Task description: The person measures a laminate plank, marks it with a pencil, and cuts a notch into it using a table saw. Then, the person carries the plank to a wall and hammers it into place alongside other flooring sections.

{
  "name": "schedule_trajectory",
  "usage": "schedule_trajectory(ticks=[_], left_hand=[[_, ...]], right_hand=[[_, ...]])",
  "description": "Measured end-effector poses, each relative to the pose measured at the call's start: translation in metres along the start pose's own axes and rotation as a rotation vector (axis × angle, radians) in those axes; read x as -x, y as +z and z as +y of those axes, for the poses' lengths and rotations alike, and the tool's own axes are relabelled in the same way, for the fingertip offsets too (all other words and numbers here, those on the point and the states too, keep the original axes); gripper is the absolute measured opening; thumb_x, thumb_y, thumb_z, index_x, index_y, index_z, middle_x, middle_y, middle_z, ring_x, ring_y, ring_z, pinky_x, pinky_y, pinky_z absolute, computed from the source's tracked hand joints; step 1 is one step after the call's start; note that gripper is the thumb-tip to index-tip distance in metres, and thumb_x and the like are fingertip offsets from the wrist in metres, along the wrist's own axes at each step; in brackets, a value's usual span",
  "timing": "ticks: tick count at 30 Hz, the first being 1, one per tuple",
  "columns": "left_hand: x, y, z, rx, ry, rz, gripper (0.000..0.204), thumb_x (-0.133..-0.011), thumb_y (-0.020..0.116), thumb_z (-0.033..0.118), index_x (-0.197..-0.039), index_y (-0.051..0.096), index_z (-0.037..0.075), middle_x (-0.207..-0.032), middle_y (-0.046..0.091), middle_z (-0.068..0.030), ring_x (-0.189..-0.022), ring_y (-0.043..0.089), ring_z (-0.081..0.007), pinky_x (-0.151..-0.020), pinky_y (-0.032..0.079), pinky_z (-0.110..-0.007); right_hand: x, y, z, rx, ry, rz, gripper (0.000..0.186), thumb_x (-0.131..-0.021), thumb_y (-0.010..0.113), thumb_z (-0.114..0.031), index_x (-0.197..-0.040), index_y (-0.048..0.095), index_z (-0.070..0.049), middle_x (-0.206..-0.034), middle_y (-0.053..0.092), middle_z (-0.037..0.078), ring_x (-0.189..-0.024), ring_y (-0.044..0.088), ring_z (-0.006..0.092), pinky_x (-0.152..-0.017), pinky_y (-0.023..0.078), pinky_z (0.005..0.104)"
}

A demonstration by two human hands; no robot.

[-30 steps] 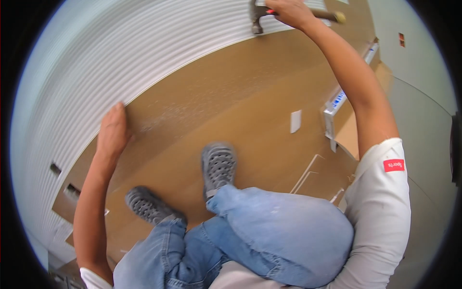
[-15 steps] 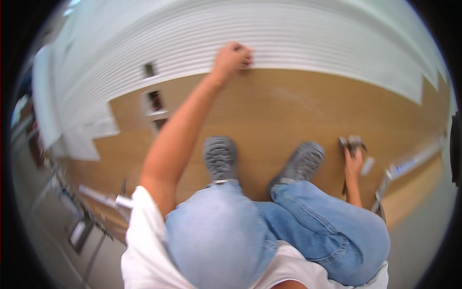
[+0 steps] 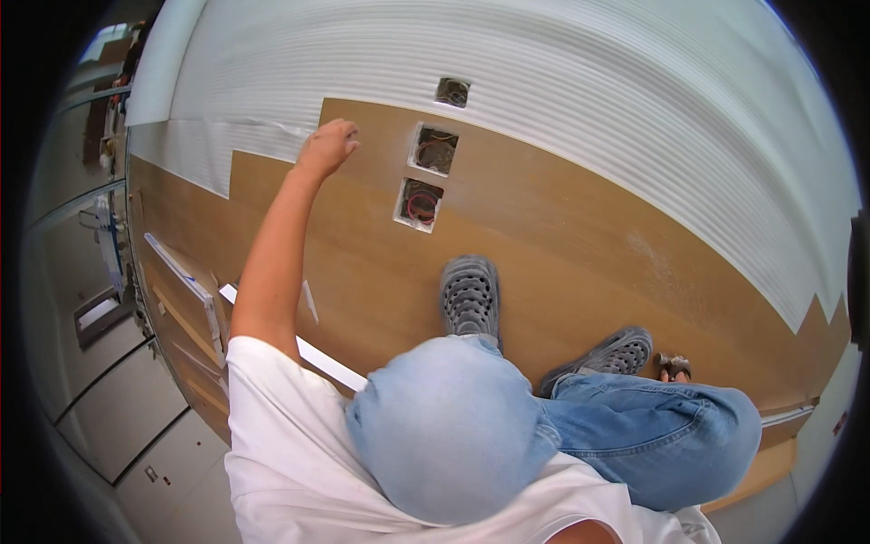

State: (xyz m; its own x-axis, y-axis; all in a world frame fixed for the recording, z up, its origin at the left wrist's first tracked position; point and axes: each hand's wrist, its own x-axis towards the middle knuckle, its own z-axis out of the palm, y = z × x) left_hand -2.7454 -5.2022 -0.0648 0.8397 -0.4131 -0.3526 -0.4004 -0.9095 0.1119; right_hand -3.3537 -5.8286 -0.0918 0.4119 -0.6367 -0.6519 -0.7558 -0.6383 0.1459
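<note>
My left hand [image 3: 330,148] reaches out over the brown wood-look boards [image 3: 553,249], close to their stepped edge against the white ribbed sheet [image 3: 580,100]. Its fingers are loosely bent and apart, with nothing visible in them. Beyond my right knee, only the fingers of my right hand [image 3: 675,376] show, around a hammer [image 3: 671,362]; my knee hides the handle and the rest of the hand. Two square cut-outs, an upper one [image 3: 433,150] and a lower one [image 3: 420,204], open in the boards to the right of my left hand, with wires inside.
Another wired opening [image 3: 452,92] sits in the ribbed sheet. My grey clogs [image 3: 469,295] stand on the boards. A long white strip [image 3: 331,364] and wrapped planks [image 3: 186,272] lie at left. More board material [image 3: 752,476] lies at lower right.
My view has swung left, so the cut-outs now appear nearer the middle. My left hand has shifted left along the board edge. My right hand with the hammer is now mostly behind my knee.
</note>
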Motion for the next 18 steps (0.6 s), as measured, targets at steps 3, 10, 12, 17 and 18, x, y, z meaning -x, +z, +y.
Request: schedule_trajectory(ticks=[3, 10, 12, 17, 18], left_hand=[[-0.022, 0.014, -0.012, -0.019, 0.059, 0.082, 0.043, -0.081, 0.077, 0.02, -0.12, 0.063, 0.007, -0.118, 0.063, -0.01, -0.114, 0.058, -0.0308, -0.094, 0.05, -0.041], [-0.07, 0.017, -0.025, -0.172, 0.195, 0.071, 0.072, -0.058, 0.09, 0.021, -0.123, 0.06, 0.007, -0.121, 0.06, -0.0067, -0.117, 0.054, -0.0286, -0.099, 0.048, -0.042], [-0.074, 0.015, -0.022, -0.124, 0.188, 0.055, 0.075, -0.055, 0.089, 0.018, -0.123, 0.059, 0.008, -0.119, 0.06, -0.0069, -0.115, 0.054, -0.0285, -0.098, 0.049, -0.041], [-0.06, 0.023, -0.028, 0.0, 0.172, 0.188, 0.075, -0.053, 0.089, 0.015, -0.121, 0.059, 0.007, -0.116, 0.058, -0.0074, -0.115, 0.054, -0.0295, -0.098, 0.05, -0.04], [-0.055, 0.028, -0.032, 0.002, 0.164, 0.183, 0.075, -0.053, 0.089, 0.015, -0.121, 0.059, 0.007, -0.116, 0.058, -0.0074, -0.115, 0.054, -0.0295, -0.098, 0.05, -0.04]], right_hand=[[-0.002, -0.048, -0.02, 0.142, -0.002, -0.171, 0.043, -0.088, 0.069, -0.039, -0.098, 0.065, 0.002, -0.091, 0.068, 0.026, -0.087, 0.064, 0.0457, -0.075, 0.053, 0.0494], [-0.062, -0.169, -0.083, 0.389, -0.44, -0.085, 0.038, -0.081, 0.072, -0.03, -0.103, 0.069, 0.001, -0.091, 0.068, 0.025, -0.088, 0.065, 0.0424, -0.078, 0.053, 0.05], [-0.076, -0.216, -0.15, 0.586, -0.559, -0.088, 0.03, -0.083, 0.071, -0.026, -0.097, 0.063, -0.001, -0.092, 0.066, 0.024, -0.089, 0.063, 0.0435, -0.079, 0.051, 0.0521], [-0.111, -0.233, -0.326, 0.502, -0.856, 0.019, 0.03, -0.088, 0.065, -0.022, -0.11, 0.061, -0.002, -0.104, 0.064, 0.021, -0.103, 0.061, 0.0388, -0.086, 0.05, 0.0495], [-0.106, -0.228, -0.362, 0.422, -0.945, 0.032, 0.03, -0.088, 0.065, -0.021, -0.111, 0.061, -0.002, -0.103, 0.064, 0.02, -0.104, 0.06, 0.0384, -0.086, 0.05, 0.0487]])
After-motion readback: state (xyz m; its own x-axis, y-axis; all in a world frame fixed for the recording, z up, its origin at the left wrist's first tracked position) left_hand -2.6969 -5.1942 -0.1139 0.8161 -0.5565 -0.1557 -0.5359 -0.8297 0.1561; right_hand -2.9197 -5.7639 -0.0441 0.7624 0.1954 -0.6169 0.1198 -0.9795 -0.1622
